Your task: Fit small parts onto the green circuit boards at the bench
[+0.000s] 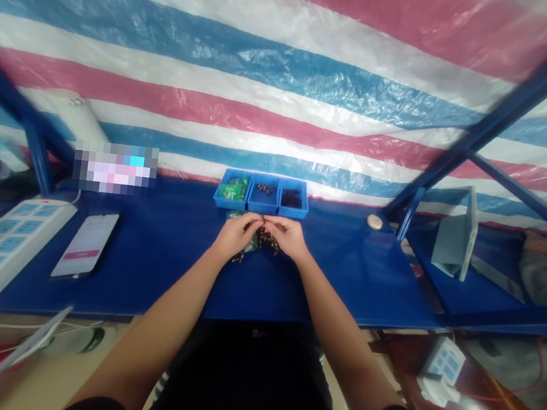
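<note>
My left hand and my right hand meet over the middle of the blue table, fingertips pinched close together. Whatever lies between the fingertips is too small and dark to name. Under and between the hands is a pile of small dark and brass-coloured parts, partly on a clear plastic bag. Just beyond stand three joined blue bins: the left bin has green-wrapped pieces, the middle bin a few small dark and brass parts, the right bin a heap of black bits.
A phone and a white power strip lie to the left. Toward the right are a round cream object, a blue metal frame post and a propped tablet. Another person's hand shows at the far right. Striped sheeting hangs behind.
</note>
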The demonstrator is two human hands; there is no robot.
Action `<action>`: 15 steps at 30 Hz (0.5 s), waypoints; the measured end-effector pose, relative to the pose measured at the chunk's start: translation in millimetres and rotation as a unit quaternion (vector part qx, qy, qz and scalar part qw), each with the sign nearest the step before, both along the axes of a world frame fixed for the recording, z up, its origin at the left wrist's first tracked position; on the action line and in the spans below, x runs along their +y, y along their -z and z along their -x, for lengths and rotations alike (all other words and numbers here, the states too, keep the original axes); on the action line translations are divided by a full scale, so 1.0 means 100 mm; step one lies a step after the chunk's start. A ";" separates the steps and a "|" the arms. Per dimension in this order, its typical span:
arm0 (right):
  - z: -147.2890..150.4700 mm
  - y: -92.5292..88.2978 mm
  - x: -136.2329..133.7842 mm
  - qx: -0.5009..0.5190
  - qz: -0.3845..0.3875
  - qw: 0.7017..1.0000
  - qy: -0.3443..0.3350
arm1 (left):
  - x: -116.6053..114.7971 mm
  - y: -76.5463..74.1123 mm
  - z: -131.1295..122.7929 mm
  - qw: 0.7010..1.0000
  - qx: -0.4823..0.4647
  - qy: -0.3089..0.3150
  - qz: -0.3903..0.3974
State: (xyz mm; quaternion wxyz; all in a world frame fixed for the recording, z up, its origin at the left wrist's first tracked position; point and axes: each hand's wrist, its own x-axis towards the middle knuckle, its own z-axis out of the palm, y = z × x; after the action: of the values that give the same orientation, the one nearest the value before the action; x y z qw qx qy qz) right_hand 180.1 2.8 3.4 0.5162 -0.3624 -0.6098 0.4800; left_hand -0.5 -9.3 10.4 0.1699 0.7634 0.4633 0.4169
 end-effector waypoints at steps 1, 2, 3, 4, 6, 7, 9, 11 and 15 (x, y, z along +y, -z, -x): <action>0.01 0.02 0.00 0.003 -0.002 1.000 -0.004 | 0.01 0.01 0.00 1.000 0.003 0.000 0.003; 0.01 0.03 0.01 0.003 -0.004 1.000 -0.005 | 0.01 0.01 0.01 1.000 0.008 0.000 0.005; 0.02 0.04 0.01 -0.001 -0.005 1.000 -0.004 | 0.01 0.01 0.01 1.000 0.014 -0.001 0.008; 0.02 0.05 0.01 -0.006 -0.004 1.000 -0.001 | 0.01 0.01 0.01 1.000 0.020 -0.002 0.013; 0.02 0.06 0.01 -0.015 -0.002 1.000 0.008 | 0.00 0.01 0.01 0.999 0.029 -0.004 0.022; 0.01 0.05 0.01 -0.015 -0.002 1.000 0.013 | 0.00 0.00 0.01 0.999 0.030 -0.005 0.023; 0.00 0.03 0.01 -0.011 -0.001 1.000 0.023 | -0.02 -0.02 0.00 0.999 0.026 -0.004 0.022; -0.01 0.00 0.01 -0.004 0.002 1.000 0.024 | -0.03 -0.03 -0.01 1.000 0.016 -0.004 0.020; -0.03 -0.01 0.01 -0.008 0.025 1.000 0.010 | -0.03 -0.01 -0.03 1.000 -0.009 0.000 0.010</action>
State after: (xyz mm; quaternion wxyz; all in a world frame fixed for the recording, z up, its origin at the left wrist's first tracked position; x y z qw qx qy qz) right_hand 183.5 4.2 4.7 0.5069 -0.3847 -0.5982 0.4870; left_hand 2.2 -12.1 11.6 0.1815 0.7581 0.4658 0.4189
